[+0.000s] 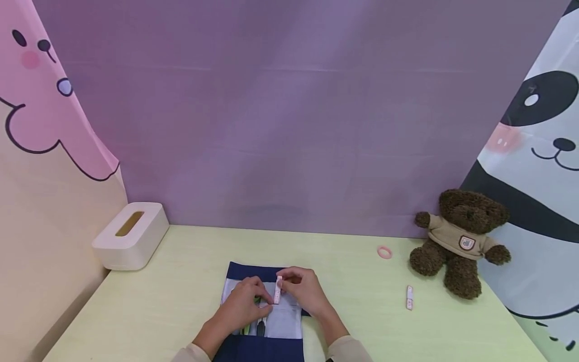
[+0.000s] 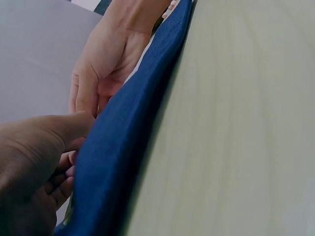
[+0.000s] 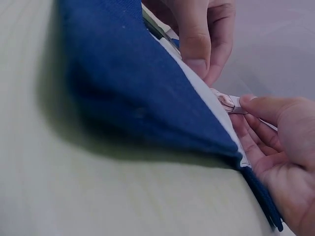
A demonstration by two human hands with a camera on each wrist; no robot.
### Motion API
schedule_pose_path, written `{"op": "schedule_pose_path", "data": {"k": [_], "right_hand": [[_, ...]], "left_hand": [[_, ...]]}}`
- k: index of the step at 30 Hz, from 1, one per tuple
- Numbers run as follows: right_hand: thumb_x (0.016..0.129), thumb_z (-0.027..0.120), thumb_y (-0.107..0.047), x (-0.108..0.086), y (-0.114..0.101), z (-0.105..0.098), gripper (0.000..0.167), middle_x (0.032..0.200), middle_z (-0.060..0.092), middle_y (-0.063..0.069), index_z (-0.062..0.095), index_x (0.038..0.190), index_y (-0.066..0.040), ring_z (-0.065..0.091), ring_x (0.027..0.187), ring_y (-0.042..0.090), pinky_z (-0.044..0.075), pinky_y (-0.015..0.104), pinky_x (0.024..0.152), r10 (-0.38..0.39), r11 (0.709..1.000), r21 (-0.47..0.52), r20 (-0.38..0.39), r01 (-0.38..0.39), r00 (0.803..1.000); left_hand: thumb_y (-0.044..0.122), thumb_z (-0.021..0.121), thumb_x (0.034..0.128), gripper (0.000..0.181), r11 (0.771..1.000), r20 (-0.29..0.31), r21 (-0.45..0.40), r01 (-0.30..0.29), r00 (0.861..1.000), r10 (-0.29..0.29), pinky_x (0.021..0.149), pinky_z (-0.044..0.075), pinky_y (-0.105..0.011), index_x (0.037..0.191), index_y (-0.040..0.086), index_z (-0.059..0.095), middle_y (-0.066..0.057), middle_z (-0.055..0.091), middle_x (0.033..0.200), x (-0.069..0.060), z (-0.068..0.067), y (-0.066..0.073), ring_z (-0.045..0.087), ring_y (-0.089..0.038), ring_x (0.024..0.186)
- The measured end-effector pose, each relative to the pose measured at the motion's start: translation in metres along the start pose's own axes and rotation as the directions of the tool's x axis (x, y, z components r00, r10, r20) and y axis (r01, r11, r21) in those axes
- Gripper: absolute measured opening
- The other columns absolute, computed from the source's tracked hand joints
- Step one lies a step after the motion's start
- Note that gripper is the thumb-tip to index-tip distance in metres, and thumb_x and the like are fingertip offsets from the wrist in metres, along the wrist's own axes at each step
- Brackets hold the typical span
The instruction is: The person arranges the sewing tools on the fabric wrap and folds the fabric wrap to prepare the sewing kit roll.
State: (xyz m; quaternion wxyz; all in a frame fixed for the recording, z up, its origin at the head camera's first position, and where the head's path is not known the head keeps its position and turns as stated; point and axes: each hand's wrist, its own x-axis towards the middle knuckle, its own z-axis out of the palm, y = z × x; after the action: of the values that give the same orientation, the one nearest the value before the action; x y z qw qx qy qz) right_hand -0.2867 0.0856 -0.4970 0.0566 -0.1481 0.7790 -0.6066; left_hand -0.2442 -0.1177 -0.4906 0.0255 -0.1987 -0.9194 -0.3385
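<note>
A navy cloth tool case [image 1: 267,348] with a pale grey lining lies unfolded on the table. My right hand [image 1: 307,290] pinches a small pink-and-white folded strip [image 1: 278,289], held upright over the case's lining. In the right wrist view, the strip [image 3: 226,102] shows stacked layers at its end, close to the lining's edge. My left hand [image 1: 244,303] has thumb and forefinger closed together at the pocket edge beside the strip, seemingly pinching the cloth. Below that hand, a dark-handled tool [image 1: 261,328] and a green item [image 1: 246,329] sit in the case, partly hidden.
Another pink-and-white strip [image 1: 409,297] lies to the right on the table, with a pink ring [image 1: 384,252] behind it. A brown teddy bear [image 1: 461,241] sits at the right rear. A white tissue box [image 1: 131,236] stands at the left rear.
</note>
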Motion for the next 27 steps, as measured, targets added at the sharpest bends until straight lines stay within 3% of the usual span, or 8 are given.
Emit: {"op": "schedule_pose_path", "data": {"k": [8,18,27], "right_hand": [[0.095,0.072,-0.006,0.002,0.002,0.001,0.021,0.102,0.074,0.017,0.075,0.115,-0.003,0.068,0.081,0.018,0.055,0.019,0.069,-0.01,0.999,-0.034,-0.001,0.01,1.0],[0.094,0.072,-0.002,0.002,0.0,0.005,0.019,0.097,0.074,0.019,0.074,0.113,0.003,0.066,0.078,0.016,0.051,0.016,0.066,-0.042,0.992,-0.122,-0.01,0.041,0.999],[0.095,0.069,0.001,-0.007,-0.02,0.005,0.019,0.1,0.074,0.021,0.073,0.114,0.005,0.07,0.083,0.023,0.053,0.015,0.069,-0.03,0.993,-0.112,0.014,0.032,0.999]], "left_hand": [[0.021,0.085,0.084,0.003,0.998,-0.038,-0.062,0.013,0.999,-0.015,0.077,0.044,-0.025,0.083,0.019,0.082,0.011,0.061,0.089,0.001,0.004,-0.003,0.053,-0.007,0.089],[0.018,0.079,0.0903,0.006,1.0,-0.038,-0.017,-0.021,0.999,0.02,0.076,0.041,-0.025,0.085,0.018,0.078,0.01,0.059,0.088,-0.002,0.006,-0.003,0.049,-0.005,0.087],[0.015,0.078,0.0916,0.009,0.999,-0.046,-0.033,-0.033,0.998,0.031,0.074,0.043,-0.024,0.083,0.018,0.075,0.01,0.058,0.088,-0.003,0.007,-0.004,0.049,-0.005,0.088]]}}
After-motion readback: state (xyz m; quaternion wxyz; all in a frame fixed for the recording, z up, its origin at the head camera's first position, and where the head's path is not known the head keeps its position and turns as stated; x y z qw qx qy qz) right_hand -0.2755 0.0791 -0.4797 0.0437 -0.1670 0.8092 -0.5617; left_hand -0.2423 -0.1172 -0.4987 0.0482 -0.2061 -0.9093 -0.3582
